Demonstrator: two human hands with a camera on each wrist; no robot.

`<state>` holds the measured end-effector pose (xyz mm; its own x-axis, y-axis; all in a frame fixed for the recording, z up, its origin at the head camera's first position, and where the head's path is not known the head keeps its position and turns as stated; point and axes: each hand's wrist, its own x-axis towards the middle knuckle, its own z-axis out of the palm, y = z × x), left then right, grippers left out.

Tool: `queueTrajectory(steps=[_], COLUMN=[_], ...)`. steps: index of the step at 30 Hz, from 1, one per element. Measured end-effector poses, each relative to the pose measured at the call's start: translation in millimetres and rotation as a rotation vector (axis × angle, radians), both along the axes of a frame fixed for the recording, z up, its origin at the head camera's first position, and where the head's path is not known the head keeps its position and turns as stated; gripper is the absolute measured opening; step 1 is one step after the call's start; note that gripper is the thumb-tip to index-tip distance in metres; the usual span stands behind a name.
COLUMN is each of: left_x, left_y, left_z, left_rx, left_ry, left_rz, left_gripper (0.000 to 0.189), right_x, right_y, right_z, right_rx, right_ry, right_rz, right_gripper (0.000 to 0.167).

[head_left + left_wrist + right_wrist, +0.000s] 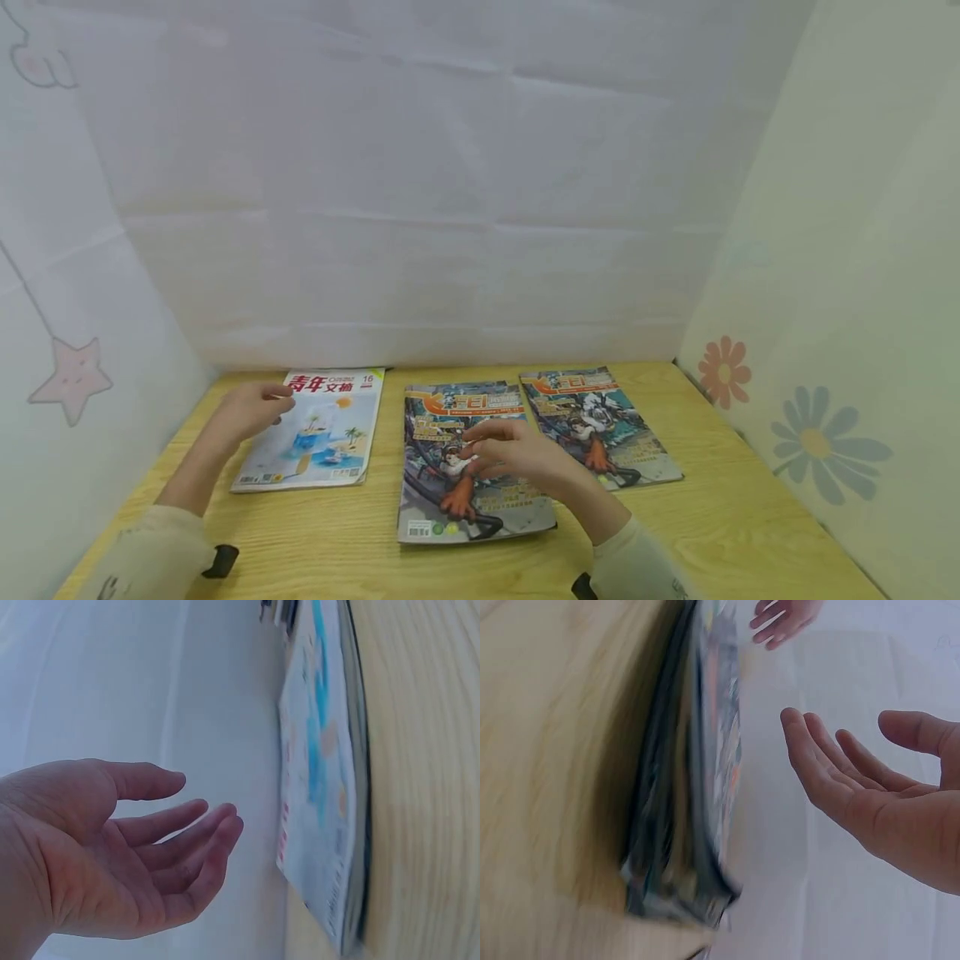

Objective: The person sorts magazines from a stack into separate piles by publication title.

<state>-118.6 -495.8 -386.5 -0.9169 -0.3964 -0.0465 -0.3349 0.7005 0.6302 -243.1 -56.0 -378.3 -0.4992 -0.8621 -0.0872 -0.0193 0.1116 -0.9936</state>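
Note:
My left hand (253, 412) hovers by the upper left edge of a white magazine (318, 437) with red lettering and a blue beach picture. Its fingers are loosely bent, and the left wrist view shows a gap between the palm and the cover. Above a pile of dark comic-style magazines (427, 483) in the middle is my right hand (517, 454), covering part of the top cover. In the right wrist view that hand's fingers (810, 761) are slightly curved and hold nothing; the pile (679, 817) shows several layers at its edge.
Another magazine (600, 433) with the same cover lies tilted to the right of the pile, close against it. All rest on a yellow wood-grain table (300, 542). A white cloth wall (450, 250) stands behind, with side walls bearing a star and flowers.

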Motion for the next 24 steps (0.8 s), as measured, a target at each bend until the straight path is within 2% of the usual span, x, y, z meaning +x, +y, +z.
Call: queueTrajectory(steps=[8, 15, 17, 20, 24], left_x=[-4.7, -16.7, -20.6, -26.5, -32.2], left_y=[54.6, 101.4, 115.5, 134.7, 155.1], left_z=[10.5, 5.2, 1.7, -2.7, -3.5], left_rx=[0.038, 0.037, 0.046, 0.056, 0.017], left_ry=[0.090, 0.160, 0.160, 0.148, 0.092], left_rz=[-0.095, -0.201, -0.218, -0.247, -0.294], left_gripper=[0.042, 0.030, 0.028, 0.027, 0.029], right_x=[-25.8, -46.6, -50.0, -55.1, -62.6], right_y=[35.1, 54.5, 57.9, 59.3, 55.0], right_z=[-9.4, -10.8, -9.2, -8.5, -12.3], right_rx=[0.041, 0.123, 0.142, 0.190, 0.283], right_ry=[0.076, 0.195, 0.225, 0.321, 0.407], right_rz=[-0.088, -0.146, -0.152, -0.162, -0.159], right_gripper=[0.041, 0.039, 0.040, 0.041, 0.042])
